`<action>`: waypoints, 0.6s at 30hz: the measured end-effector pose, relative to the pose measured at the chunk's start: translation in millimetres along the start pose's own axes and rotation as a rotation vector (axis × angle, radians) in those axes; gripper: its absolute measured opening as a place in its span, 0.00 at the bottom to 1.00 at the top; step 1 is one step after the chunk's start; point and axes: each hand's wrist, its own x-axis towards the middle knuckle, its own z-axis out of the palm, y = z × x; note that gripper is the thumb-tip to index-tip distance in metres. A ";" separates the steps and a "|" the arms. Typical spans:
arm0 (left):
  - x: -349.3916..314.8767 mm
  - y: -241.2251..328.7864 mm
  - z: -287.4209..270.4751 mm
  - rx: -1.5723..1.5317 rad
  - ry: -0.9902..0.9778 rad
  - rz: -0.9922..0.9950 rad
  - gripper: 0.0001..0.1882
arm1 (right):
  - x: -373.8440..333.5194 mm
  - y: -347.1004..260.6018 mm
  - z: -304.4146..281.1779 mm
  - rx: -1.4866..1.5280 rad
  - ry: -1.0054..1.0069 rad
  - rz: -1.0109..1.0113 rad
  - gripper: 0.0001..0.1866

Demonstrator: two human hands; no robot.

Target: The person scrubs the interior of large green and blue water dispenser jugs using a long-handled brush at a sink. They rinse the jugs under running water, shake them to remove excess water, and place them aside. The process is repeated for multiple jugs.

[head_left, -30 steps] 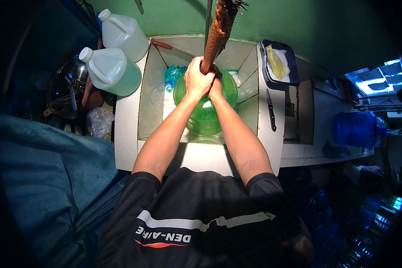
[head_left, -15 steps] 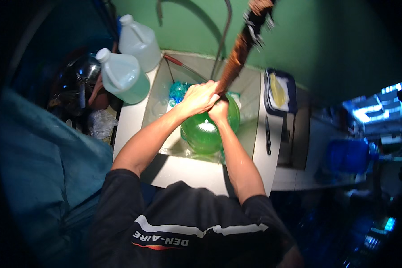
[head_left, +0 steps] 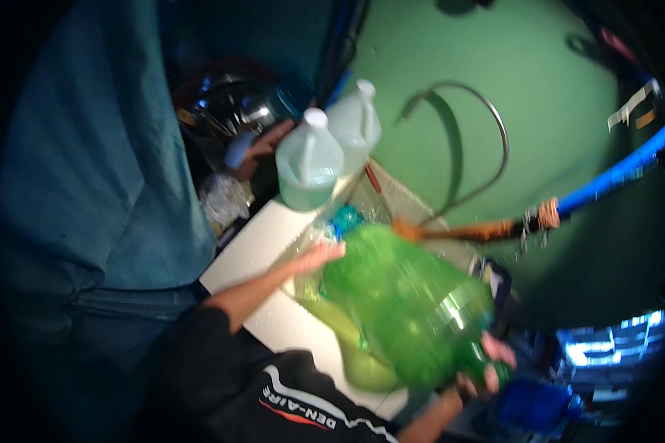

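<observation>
A big translucent green jug (head_left: 414, 303) is tilted on its side over the sink (head_left: 451, 247), blurred by motion. My left hand (head_left: 321, 255) lies against its base end, at the left, the fingers smeared. At the lower right my right hand (head_left: 491, 365) is closed around the narrow neck. Behind the jug runs a brown, taped tube (head_left: 488, 230), bound with wire to a blue hose (head_left: 613, 173); neither hand touches it. A yellow-green patch (head_left: 369, 369) shows below the jug; whether it is an object or coloured light I cannot tell.
Two white-capped plastic jugs (head_left: 310, 162) of pale liquid stand at the sink's far left corner. A curved metal faucet (head_left: 504, 136) rises by the green wall. A blue-green scrunched item (head_left: 347, 219) lies in the sink. A teal curtain (head_left: 125, 184) hangs left.
Both hands have left the brown tube and are now on the green jug, which has gone from upright in the sink to lying tilted, neck to the right. My view has turned.
</observation>
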 end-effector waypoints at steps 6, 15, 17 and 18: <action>-13.8 49.2 70.9 -0.126 -0.033 -0.186 0.43 | 9.3 -35.3 -99.4 -0.118 0.473 0.111 0.22; -42.9 97.3 22.1 -0.309 -0.042 -0.039 0.51 | -19.1 -36.1 -118.1 0.117 1.052 0.489 0.31; -72.3 143.0 21.4 -0.144 -0.008 0.218 0.50 | -45.3 -12.8 -117.5 0.214 0.847 0.538 0.31; -89.8 163.3 25.2 -0.141 -0.005 0.414 0.51 | -65.9 0.5 -113.2 0.125 0.894 0.573 0.32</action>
